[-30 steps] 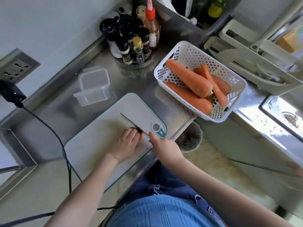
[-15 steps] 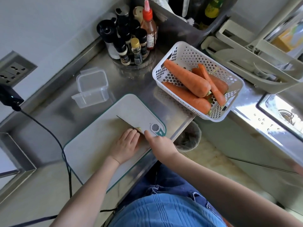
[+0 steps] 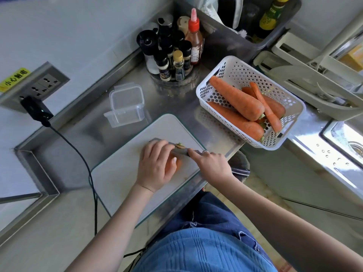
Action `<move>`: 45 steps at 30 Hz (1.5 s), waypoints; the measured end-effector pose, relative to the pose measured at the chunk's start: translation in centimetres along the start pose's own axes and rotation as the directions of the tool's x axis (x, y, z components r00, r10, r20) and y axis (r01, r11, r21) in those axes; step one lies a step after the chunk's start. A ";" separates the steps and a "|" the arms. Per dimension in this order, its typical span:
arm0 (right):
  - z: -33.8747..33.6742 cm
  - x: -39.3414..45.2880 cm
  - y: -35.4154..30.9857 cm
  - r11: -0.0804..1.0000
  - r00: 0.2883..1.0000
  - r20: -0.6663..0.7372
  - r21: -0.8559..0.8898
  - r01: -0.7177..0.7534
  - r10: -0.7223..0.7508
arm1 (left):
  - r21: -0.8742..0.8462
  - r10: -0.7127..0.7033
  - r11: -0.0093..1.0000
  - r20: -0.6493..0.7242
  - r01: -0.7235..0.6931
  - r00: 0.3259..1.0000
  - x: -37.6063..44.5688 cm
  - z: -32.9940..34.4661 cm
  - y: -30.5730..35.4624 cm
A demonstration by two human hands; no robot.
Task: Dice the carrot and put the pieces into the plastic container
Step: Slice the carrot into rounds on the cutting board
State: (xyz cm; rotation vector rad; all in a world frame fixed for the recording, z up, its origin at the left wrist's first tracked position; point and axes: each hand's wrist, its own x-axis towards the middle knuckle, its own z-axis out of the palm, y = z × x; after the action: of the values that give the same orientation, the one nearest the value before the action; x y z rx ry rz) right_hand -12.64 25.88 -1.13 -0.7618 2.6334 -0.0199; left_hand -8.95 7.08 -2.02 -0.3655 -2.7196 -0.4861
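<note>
The carrot (image 3: 173,163) is lying on the cutting board (image 3: 121,173), mostly covered under the curled fingers of the left hand (image 3: 155,167), which are clamping it down. The knife (image 3: 177,149) is resting just beyond those fingertips, carrying a trimmed top slice (image 3: 179,145) on its blade, the right hand (image 3: 211,163) gripping the handle with fingers wrapped together around it. Judged step: topping the carrot, dicing proper not yet begun. The next move is calling for clearing the scrap, then even cuts kept clear of the left fingertips. Compared with half a second ago, the blade is lying flatter, now showing the slice. The plastic container (image 3: 125,106) is standing open on the worktop (image 3: 176,99), well beyond both hands.
</note>
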 end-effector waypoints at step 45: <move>0.8 -0.3 -5.9 0.924 0.993 -0.025 0.370 -0.102 0.120 | 0.129 -0.087 0.990 0.261 0.054 0.961 -5.9 0.9 -3.6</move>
State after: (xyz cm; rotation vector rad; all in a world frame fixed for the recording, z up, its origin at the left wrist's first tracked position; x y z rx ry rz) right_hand -9.08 21.09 -1.07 -0.4869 2.5989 -0.4920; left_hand -5.04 3.04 -6.13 -0.3227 -3.0144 -0.3063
